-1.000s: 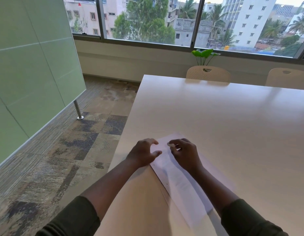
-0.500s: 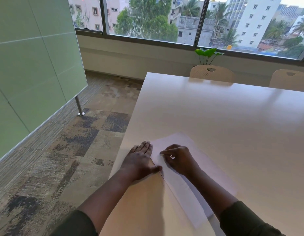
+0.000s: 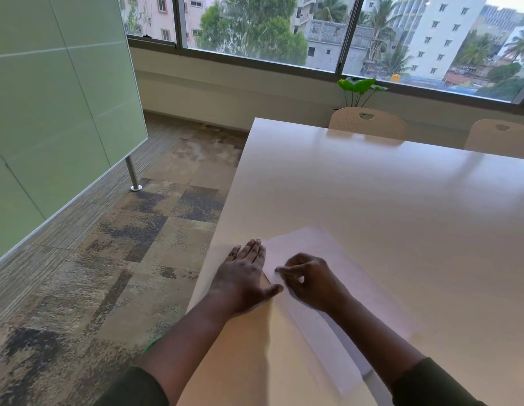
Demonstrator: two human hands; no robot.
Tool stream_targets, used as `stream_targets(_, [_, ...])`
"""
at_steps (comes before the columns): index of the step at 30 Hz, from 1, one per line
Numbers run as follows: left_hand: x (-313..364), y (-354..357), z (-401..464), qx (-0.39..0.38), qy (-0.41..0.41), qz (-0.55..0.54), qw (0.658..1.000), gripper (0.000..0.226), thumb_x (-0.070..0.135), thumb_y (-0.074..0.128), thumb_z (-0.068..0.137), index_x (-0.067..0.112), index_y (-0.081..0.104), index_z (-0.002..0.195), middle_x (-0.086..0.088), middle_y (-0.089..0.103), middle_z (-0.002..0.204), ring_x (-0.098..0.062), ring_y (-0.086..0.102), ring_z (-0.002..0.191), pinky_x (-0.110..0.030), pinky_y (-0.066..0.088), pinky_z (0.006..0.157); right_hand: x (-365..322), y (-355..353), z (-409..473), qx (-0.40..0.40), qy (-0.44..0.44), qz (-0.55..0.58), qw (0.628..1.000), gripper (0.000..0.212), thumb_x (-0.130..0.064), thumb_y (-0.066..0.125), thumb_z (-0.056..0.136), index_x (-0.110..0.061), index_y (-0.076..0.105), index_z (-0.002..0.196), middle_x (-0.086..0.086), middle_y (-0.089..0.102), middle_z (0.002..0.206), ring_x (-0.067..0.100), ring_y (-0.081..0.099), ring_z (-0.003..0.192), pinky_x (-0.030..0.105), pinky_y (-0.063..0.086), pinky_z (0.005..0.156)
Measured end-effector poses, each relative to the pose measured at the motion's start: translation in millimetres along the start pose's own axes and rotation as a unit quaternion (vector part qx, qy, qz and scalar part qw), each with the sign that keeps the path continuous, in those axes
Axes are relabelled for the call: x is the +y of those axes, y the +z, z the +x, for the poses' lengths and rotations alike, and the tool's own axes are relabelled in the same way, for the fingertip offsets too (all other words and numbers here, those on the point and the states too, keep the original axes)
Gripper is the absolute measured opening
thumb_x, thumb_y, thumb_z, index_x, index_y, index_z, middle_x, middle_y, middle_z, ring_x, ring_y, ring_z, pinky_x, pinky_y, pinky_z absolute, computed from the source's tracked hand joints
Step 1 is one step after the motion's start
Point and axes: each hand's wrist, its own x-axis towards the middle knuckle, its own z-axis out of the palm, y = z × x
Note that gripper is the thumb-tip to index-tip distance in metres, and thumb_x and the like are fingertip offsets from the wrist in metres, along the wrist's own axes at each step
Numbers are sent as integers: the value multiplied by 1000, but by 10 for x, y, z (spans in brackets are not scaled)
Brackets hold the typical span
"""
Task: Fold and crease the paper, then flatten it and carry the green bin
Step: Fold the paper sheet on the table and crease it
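Observation:
A white sheet of paper lies on the pale table near its left edge, with a folded strip running toward me. My left hand lies flat on the table, fingers straight, its thumb touching the paper's left edge. My right hand rests on the paper with curled fingers, its fingertips pressing on the fold near the sheet's left side. A sliver of green shows below the table edge beside my left forearm; what it belongs to is hidden.
The table's left edge drops to a patterned carpet. A green glass partition on a metal post stands at left. Two beige chairs and a potted plant are at the far side under the window.
My left hand went from curled fingers to lying flat beside the paper. My right hand slid slightly toward me along the fold. The camera tilted down and left.

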Motion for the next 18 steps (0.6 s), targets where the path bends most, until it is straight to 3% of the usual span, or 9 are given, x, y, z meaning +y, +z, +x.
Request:
stream_targets(4, [-2, 23, 12, 6, 0, -2, 1000, 103, 78, 26, 84, 8, -1, 154, -8, -5, 163, -15, -7, 150, -38, 0, 122, 110, -29, 43, 84, 78, -8, 993, 16, -7, 69, 86, -15, 78, 97, 4, 70, 89, 8, 64, 73, 13, 48, 71])
stream_targets(8, [-13, 51, 18, 13, 0, 2, 1000, 108, 81, 15, 77, 8, 1, 154, -9, -3, 163, -16, -6, 150, -39, 3, 122, -80, 101, 31, 13, 15, 12, 1000, 14, -17, 65, 92, -17, 77, 101, 0, 64, 89, 6, 60, 73, 12, 47, 67])
stream_targets(12, [-2, 41, 16, 19, -3, 0, 1000, 114, 83, 8, 68, 9, 3, 155, -7, -2, 163, -14, -5, 150, -38, 2, 122, 27, 34, 125, 76, 73, -10, 994, 17, -10, 65, 89, -15, 78, 98, 6, 68, 88, 13, 63, 74, 28, 56, 70])
stream_targets(16, [-5, 53, 27, 18, -5, -1, 1000, 109, 80, 10, 72, 9, 3, 154, -8, -2, 163, -15, -5, 150, -38, 3, 122, -132, 77, 72, -5, 12, 4, 1000, 19, -20, 59, 95, -18, 75, 105, 1, 65, 94, 6, 59, 76, 14, 49, 70])
stream_targets(18, [-4, 49, 25, 16, -3, 0, 1000, 109, 81, 15, 74, 9, 2, 154, -7, -2, 163, -14, -5, 150, -38, 3, 122, 5, -4, 50, 7, 33, -5, 999, 21, -13, 61, 92, -18, 74, 108, 0, 66, 97, 5, 60, 80, 19, 53, 74])
